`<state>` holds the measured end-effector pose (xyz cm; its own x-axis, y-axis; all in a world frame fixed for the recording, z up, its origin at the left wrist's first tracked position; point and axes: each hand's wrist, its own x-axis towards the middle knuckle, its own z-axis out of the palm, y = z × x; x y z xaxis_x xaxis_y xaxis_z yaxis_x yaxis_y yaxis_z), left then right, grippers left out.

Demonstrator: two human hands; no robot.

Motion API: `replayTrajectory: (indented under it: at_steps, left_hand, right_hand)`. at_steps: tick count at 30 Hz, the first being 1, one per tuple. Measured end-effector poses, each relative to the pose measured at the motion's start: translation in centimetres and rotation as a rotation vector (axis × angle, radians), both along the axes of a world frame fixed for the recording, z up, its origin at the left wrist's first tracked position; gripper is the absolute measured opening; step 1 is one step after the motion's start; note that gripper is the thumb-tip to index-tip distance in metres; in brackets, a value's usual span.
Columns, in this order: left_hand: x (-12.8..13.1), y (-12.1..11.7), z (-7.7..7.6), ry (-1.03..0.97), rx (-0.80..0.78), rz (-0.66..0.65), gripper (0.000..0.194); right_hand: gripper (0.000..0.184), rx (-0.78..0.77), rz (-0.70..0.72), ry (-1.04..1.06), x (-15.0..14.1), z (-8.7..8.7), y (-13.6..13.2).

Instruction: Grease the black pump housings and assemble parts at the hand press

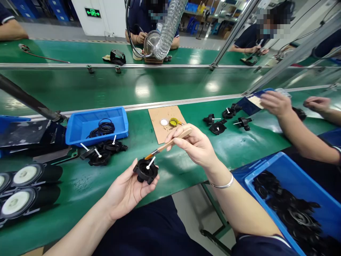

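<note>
Hands work close together but not touching: the left hand is cupped palm-up with its fingers closed around a black part, and the right hand pinches a brush by its wooden handle. Beneath and ahead of them runs a long green surface. A deep blue crate, loaded with jumbled black pieces, sits low at the person's right, probably to keep bulk stock off the surface but within reach. A shallower blue tray stands at the left, its walls likely there to corral the black rings inside it. At the right, a co-worker's hand hovers above the surface. Flat cardboard lies just beyond the right hand, perhaps guarding the surface from spills. More black parts with white pins are gathered in front of the tray, and others sit in a loose group right of the cardboard. The brush slants down to the held part's upper rim; whether the bristles touch is hard to tell. Cupping from below seems to leave the part's open top free. From it a white pin pokes up, tilted. Smallest, a yellow cap and a white cap rest side by side on the cardboard.
</note>
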<state>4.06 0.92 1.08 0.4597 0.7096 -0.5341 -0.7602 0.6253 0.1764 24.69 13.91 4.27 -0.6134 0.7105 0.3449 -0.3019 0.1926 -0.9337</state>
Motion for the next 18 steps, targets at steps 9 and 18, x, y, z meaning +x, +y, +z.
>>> replayTrajectory:
  at_steps: [9, 18]
  left_hand:
    - [0.0, 0.0, 0.1, 0.003, -0.019, -0.004, 0.053]
    - [0.0, 0.2, 0.4, 0.033, -0.048, 0.003, 0.054]
  right_hand:
    - [0.007, 0.04, 0.06, -0.065, -0.4, 0.8, -0.2]
    - [0.009, 0.113, 0.073, -0.015, -1.1, 0.7, -0.2]
